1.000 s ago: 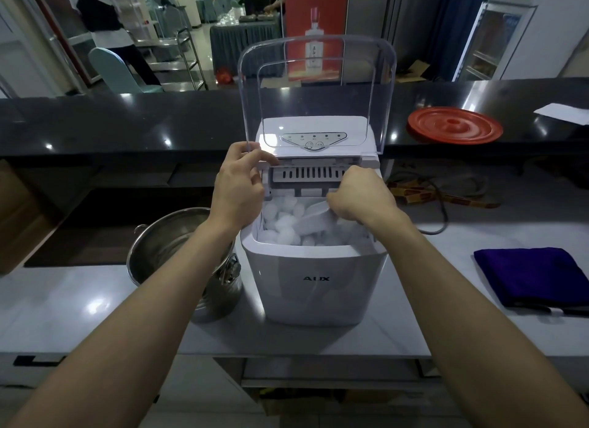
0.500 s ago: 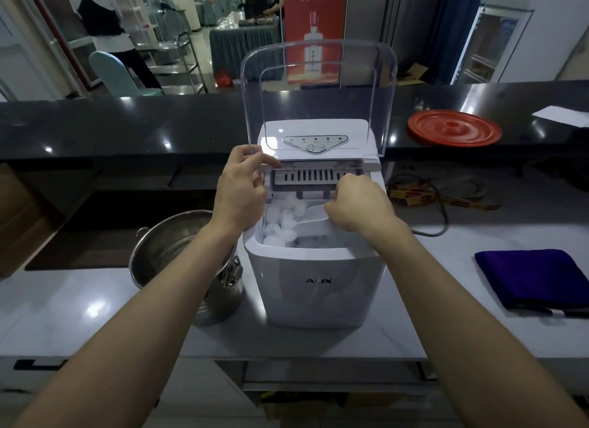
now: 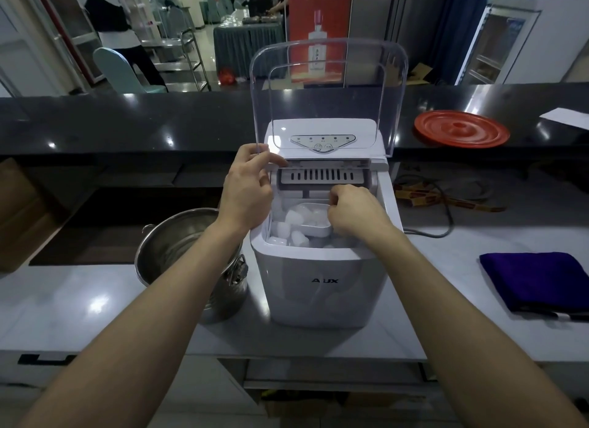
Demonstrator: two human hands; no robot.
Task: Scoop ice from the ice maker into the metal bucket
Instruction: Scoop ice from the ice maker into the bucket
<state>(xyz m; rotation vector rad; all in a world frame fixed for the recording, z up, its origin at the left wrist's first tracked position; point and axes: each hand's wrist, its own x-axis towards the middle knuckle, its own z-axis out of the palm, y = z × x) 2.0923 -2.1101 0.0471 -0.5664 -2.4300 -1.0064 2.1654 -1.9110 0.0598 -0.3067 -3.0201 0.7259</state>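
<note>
A white ice maker [image 3: 322,287] stands on the counter with its clear lid [image 3: 328,86] raised. Its bin holds several pieces of ice [image 3: 291,219]. My right hand [image 3: 355,212] grips the handle of a white plastic scoop [image 3: 314,220] that carries ice, just above the bin. My left hand [image 3: 247,188] rests on the machine's left top edge, fingers touching the rim by the lid's hinge. The metal bucket [image 3: 178,246] sits on the counter just left of the ice maker, partly hidden by my left forearm.
A folded dark blue cloth [image 3: 535,281] lies on the grey counter at right. On the raised black bar top behind sit a red round lid [image 3: 460,128] and a white paper [image 3: 564,115]. A black cable [image 3: 443,204] and yellow strips lie behind the machine.
My right hand has lifted the scoop out of the ice, turning it level so it now carries several pieces. My left hand has stayed on the machine's edge.
</note>
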